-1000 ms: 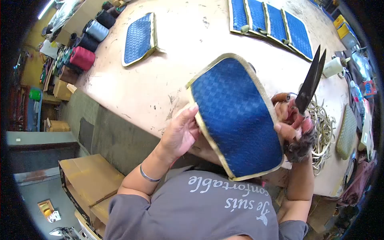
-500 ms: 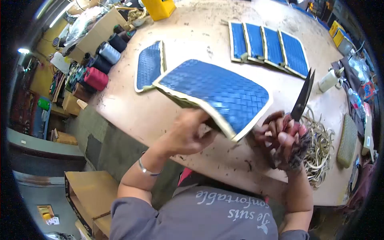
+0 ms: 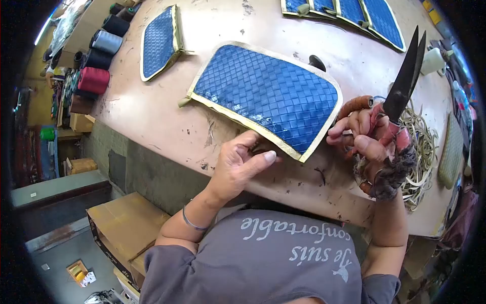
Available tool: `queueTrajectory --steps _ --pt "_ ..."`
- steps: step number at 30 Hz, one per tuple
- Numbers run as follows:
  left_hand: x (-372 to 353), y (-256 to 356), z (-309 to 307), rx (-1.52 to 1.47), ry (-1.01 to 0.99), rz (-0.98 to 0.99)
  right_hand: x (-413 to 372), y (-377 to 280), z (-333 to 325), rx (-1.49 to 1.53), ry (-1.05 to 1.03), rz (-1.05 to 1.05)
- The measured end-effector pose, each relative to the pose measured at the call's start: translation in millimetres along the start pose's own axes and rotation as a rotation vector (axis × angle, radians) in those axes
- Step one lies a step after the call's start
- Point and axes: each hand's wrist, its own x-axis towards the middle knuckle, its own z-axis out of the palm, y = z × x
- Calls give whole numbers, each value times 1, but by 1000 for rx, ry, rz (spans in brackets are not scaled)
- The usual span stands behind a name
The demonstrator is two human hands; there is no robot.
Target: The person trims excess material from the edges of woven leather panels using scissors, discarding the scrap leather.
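A blue woven panel (image 3: 268, 93) with a cream edge binding lies face up before me, its near edge over my left hand (image 3: 240, 164). The left fingers go under that edge and are partly hidden, while the thumb sticks out below it. My right hand (image 3: 367, 137) is closed around scissors (image 3: 403, 83), whose dark blades point up and away, nearly together. Pink-red and brown wrapping covers the handles, with ragged dark cloth near the wrist. The right fingertips are close to the panel's right edge.
Another blue panel (image 3: 159, 43) lies at the left, and several overlapping panels (image 3: 382, 23) at the back right. Cream trimmings (image 3: 422, 147) are heaped beside my right hand. Thread spools (image 3: 94, 80) line the left side. A white bottle (image 3: 432, 62) stands at the right; a cardboard box (image 3: 126, 218) is below left.
The panel has turned from a tilted pose to flatter, showing more of its woven face. My left thumb has stretched out. The scissors have risen in view, and the camera has shifted.
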Motion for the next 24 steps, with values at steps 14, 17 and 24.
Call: queueTrajectory --steps 14,17,24 --pt "20 9 5 -87 12 -83 -13 -6 12 -86 -87 161" --pt "27 5 -3 -56 -11 79 -17 -7 13 -149 -111 184" --pt "8 5 -4 -212 71 -34 -34 -12 14 -251 -277 480"
